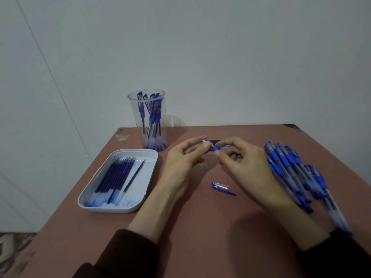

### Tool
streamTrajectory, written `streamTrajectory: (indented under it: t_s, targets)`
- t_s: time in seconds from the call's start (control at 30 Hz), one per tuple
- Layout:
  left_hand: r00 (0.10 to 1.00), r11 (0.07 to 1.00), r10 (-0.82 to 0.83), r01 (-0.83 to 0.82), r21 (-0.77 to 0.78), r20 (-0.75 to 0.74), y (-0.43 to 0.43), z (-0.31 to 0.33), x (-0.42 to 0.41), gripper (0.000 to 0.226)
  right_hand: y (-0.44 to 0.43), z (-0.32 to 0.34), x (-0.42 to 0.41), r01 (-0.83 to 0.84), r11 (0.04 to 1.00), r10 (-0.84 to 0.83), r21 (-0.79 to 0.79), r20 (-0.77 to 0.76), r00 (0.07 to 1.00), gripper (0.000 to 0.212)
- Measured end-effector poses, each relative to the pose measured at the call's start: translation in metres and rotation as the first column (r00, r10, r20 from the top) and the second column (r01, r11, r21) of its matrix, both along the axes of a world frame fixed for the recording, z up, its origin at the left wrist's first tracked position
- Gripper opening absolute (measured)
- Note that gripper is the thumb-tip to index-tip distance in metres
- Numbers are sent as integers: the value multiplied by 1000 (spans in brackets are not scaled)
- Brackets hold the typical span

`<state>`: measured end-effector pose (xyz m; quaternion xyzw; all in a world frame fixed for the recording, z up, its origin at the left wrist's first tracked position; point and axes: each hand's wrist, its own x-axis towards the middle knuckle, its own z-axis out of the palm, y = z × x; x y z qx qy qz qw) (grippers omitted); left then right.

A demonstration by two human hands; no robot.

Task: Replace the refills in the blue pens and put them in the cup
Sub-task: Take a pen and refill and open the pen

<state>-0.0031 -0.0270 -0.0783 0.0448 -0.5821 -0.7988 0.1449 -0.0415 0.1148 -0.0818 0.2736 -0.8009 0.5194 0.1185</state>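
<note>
Head view: a pale wall (220, 57) stands behind a reddish table (200, 227), over which two dark-sleeved forearms reach. The left hand (180, 159) and right hand (247, 165) meet above mid-table. At the table's right edge, just beside the right hand, lies a pile of pens (291, 167) with blue grips. A white tray (112, 210) at the left holds a row of blue refills (112, 177), with one more lying slanted beside them. Behind the tray, at the far edge, a clear cup (131, 117) stands upright with pens inside. Between the hands is a single pen (215, 147), held clear of the table. The left thumb and forefinger pinch its tip end, and the right fingertips pinch its blue grip. The other fingers are loosely curled. A cap (219, 186) lies on the table below the hands.
</note>
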Motion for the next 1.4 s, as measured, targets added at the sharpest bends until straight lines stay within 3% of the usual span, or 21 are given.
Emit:
streamTrajectory:
  t_s: [0.13, 0.3, 0.43, 0.6, 0.7, 0.87, 0.97, 1.0, 1.1, 1.2, 1.3, 1.4]
  targets:
    - [996, 997, -37, 42, 63, -85, 1, 2, -2, 32, -1, 6, 1, -85, 987, 107, -134, 167, 980, 2]
    - [994, 998, -42, 47, 50, -101, 3, 2, -2, 44, -2, 10, 5, -186, 952, 240, -242, 217, 946, 5]
    - [998, 1000, -12, 10, -28, -54, -1, -3, -4, 26, -1, 12, 4, -173, 921, 265, -348, 237, 935, 7]
    - [997, 996, -62, 59, -61, -53, 3, -3, -2, 14, -3, 8, 6, -136, 968, 176, -212, 181, 968, 5]
    - [997, 996, -42, 37, -84, -58, 3, -2, -1, 18, -3, 10, 5, -180, 957, 232, -227, 227, 946, 8]
    - [997, 996, -66, 68, 51, -42, 3, -3, -2, 18, -6, 7, 6, -168, 970, 207, -177, 237, 949, 12]
    - [995, 994, -94, 95, 46, -36, 1, -2, -2, 17, -5, 8, 5, -169, 966, 217, -196, 260, 941, 3]
    - [993, 994, -108, 109, 27, -38, 1, -1, -1, 18, -5, 10, 6, -189, 959, 246, -211, 288, 926, 9]
    - [979, 981, -190, 193, 30, -68, 2, 3, 2, 20, -3, 14, 6, -213, 928, 338, -305, 457, 823, 26]
    - [955, 958, -269, 279, 72, -122, 3, 4, 5, 24, 1, 18, 6, -272, 846, 522, -460, 607, 599, 28]
    - [943, 951, -298, 307, 42, -146, 2, 8, 7, 26, 4, 16, 4, -330, 683, 731, -652, 595, 335, 29]
    - [938, 950, -301, 311, 32, -174, 3, 9, 6, 29, 4, 13, 4, -266, 544, 839, -796, 514, 178, 22]
